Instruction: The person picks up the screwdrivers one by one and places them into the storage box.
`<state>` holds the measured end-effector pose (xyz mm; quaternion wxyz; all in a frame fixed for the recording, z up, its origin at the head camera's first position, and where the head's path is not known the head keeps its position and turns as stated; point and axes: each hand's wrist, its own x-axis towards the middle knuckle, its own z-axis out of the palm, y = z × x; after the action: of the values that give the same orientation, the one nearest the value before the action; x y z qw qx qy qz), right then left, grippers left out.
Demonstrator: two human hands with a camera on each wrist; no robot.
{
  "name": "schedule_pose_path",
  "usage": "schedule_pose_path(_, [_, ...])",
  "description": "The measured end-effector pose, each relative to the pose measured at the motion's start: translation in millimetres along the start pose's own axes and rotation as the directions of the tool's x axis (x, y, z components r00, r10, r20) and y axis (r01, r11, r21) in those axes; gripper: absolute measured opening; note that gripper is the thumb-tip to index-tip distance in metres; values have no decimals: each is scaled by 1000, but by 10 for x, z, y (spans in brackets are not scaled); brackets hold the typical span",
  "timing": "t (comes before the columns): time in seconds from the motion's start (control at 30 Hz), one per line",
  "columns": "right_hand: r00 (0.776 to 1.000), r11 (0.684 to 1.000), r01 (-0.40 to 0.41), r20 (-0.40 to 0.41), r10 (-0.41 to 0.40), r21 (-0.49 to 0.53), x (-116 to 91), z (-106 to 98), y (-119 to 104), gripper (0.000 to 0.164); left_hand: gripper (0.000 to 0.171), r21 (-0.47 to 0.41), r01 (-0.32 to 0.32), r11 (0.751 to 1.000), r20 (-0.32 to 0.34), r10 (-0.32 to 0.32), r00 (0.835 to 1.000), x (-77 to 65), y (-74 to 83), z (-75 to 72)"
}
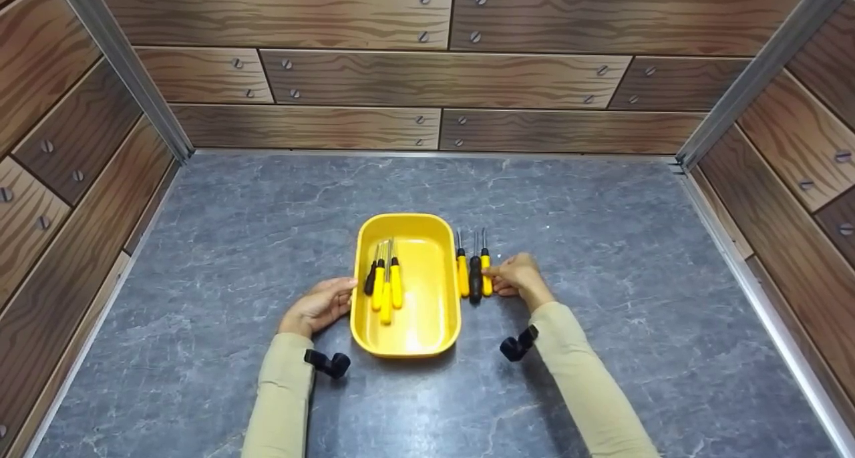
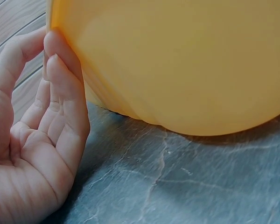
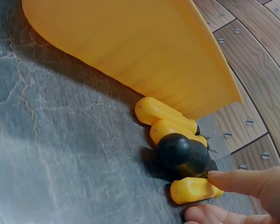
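Observation:
A yellow tray (image 1: 437,324) sits on the floor with several screwdrivers (image 1: 386,304) inside, toward its left. My left hand (image 1: 324,304) grips the tray's left side, fingers against the outer wall (image 2: 177,70) and thumb at the rim. Just right of the tray, more screwdrivers lie in a row: yellow-handled ones (image 1: 463,276) and a black-handled one (image 1: 475,281), shafts pointing away. At the row's right end, my right hand (image 1: 522,276) pinches a yellow-handled screwdriver (image 3: 196,190), with a finger on each side of its handle. Part of this hand is cut off in the right wrist view.
Wood-patterned panels (image 1: 347,77) stand at the back and both sides, with metal strips (image 1: 781,338) along the joints. The grey marbled surface (image 1: 267,204) runs between them. A black wrist mount (image 1: 327,363) sticks out from each sleeve.

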<state>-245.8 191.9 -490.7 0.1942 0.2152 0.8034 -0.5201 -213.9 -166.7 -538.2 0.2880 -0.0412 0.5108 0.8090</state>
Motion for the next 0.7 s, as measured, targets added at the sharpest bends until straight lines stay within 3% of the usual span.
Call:
schedule_pose_path(0.5, [1000, 1000, -3, -14, 4, 10, 11, 12, 5, 10, 19, -13, 5, 1000, -14, -5, 1000, 4, -5, -6])
schedule_pose_path(0.7, [999, 1000, -11, -41, 11, -5, 16, 22, 2, 15, 16, -5, 5, 1000, -14, -5, 1000, -2, 0, -3])
